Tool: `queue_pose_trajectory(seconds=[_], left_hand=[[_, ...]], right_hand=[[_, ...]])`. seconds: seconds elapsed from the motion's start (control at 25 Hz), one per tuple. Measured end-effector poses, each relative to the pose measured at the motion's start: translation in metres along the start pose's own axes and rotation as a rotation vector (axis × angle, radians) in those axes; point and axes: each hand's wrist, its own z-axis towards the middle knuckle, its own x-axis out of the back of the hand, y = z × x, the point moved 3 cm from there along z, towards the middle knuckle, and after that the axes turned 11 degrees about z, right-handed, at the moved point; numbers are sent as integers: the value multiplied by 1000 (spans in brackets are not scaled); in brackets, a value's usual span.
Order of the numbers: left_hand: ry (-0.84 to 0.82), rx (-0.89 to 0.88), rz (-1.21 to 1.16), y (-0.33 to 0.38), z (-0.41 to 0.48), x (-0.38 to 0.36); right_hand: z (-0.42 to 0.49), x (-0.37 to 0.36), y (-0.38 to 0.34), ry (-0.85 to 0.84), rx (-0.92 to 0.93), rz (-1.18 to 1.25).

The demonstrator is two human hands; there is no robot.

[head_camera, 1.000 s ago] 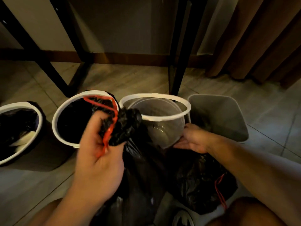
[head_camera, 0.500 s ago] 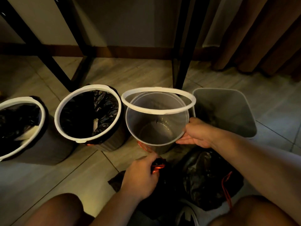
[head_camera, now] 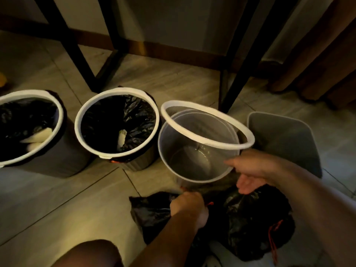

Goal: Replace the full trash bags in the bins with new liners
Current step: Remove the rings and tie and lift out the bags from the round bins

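At 9 o'clock the leftmost bin (head_camera: 63, 162) is cut by the frame edge. A yellow thing (head_camera: 2, 79) at 10 o'clock shows only a sliver (too little to identify). The left hand (head_camera: 189, 209) at 6 o'clock grips the black bag (head_camera: 150, 211), its fingers buried in the folds. The right hand (head_camera: 250, 170) at 4 o'clock is blurred, so contact with the clear bin (head_camera: 173, 132) cannot be told. Pale scraps (head_camera: 121, 138) inside the lined bin (head_camera: 138, 162) are too dim to name.

One wide-angle head-worn camera looks forward and steeply down, close above the tiled floor (head_camera: 77, 199); the wall (head_camera: 173, 20) fills twelve o'clock and the curtain (head_camera: 317, 54) hangs at two o'clock.
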Motion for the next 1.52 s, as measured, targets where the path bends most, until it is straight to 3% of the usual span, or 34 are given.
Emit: queue_pose_trajectory(seconds=[0.12, 0.2, 0.32, 0.44, 0.56, 0.68, 0.88, 1.0, 1.12, 1.36, 1.52], left_hand=[[-59, 19, 27, 9, -6, -2], [-115, -21, 21, 13, -5, 1], [-247, -103, -79, 6, 4, 7], [-337, -204, -190, -13, 8, 12], [-358, -147, -513, -53, -3, 29], [-241, -35, -609, -119, -21, 59], [253, 338, -844, -209, -73, 155], [414, 372, -678, -227, -94, 217], [466, 333, -337, -248, -105, 251], [332, 135, 14, -295, -73, 241], [275, 68, 60, -318, -42, 244]], right_hand=[[-11, -6, -3, -22, -92, -295], [-13, -12, -5, -15, -119, -356], [-9, -9, -2, 36, -64, -261], [-6, -2, -4, 150, 118, -33], [-15, -7, -1, 182, 170, -12], [-42, -21, -1, 139, 193, -377], [-121, -81, -68, -130, 592, -416], [-140, -135, -122, -239, 821, -466], [-122, -206, -168, -197, 939, -685], [-73, -318, -203, -2, 979, -1101], [-63, -331, -202, 127, 895, -1138]])
